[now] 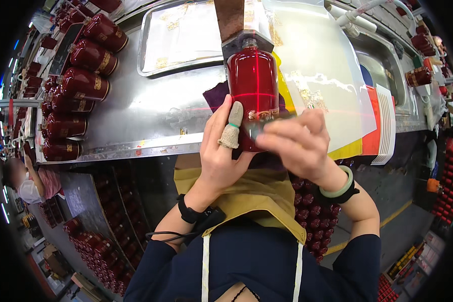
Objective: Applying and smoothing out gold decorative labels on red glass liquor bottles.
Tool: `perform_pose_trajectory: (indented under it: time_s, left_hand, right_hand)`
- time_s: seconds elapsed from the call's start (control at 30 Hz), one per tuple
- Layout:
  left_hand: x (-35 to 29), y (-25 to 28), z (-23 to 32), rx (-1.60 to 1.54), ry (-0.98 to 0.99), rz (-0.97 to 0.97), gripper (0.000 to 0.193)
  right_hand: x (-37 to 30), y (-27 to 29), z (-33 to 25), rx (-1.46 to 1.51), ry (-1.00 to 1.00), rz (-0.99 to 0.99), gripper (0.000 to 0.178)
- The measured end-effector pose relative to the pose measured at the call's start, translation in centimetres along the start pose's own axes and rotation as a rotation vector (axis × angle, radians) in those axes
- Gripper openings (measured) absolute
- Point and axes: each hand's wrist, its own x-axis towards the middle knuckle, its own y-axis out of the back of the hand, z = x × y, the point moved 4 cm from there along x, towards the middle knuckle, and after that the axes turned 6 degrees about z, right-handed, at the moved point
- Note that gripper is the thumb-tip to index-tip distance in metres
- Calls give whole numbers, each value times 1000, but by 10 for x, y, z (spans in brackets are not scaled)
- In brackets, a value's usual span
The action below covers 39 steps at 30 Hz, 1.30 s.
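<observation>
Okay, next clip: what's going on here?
The person's left hand steadies a red bottle at the bench, with red light lines crossing it. The right hand, blurred, is near the gold motif; whether it holds anything is unclear. More bottles are to the left, and a tray sits beyond.

Bottle [251, 75]: deep red, glossy, straight-sided, with rounded shoulders and a short, pale, narrow neck. Laid lengthwise, neck pointing away from the body, base close to the front edge of the counter [126, 110]. Crossed by thin red lines of light [257, 75], one running along its length, the other across its width. Marked low down with a gold decal [263, 115], right beside the blurred right hand [302, 143]. Steadied along its left side by the left hand [219, 151].
</observation>
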Motion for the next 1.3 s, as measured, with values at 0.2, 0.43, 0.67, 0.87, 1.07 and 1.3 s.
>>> perform_pose_trajectory:
  time_s: [0.2, 0.43, 0.67, 0.87, 1.07, 1.3]
  left_hand:
    - [-3, 1, -5, 11, -24, -12, 85]
    - [-6, 1, -8, -57, 37, -63, 86]
    - [-4, -8, -19, -152, 107, -125, 92]
    - [7, 19, -9, 74, -16, 68, 86]
    - [3, -1, 1, -77, 43, -7, 61]
    - [-15, -16, 22, -90, 198, 14, 82]
  right_hand:
    - [19, 5, 40, -224, -108, 155, 31]
    - [21, -1, 17, 31, -160, 44, 28]
    - [-4, -2, -5, 185, 108, -72, 32]
    - [14, -17, 13, 36, 43, 4, 28]
    - [-23, 27, 20, 50, -175, 56, 17]
    - [-5, 36, 32, 51, -294, 330, 18]
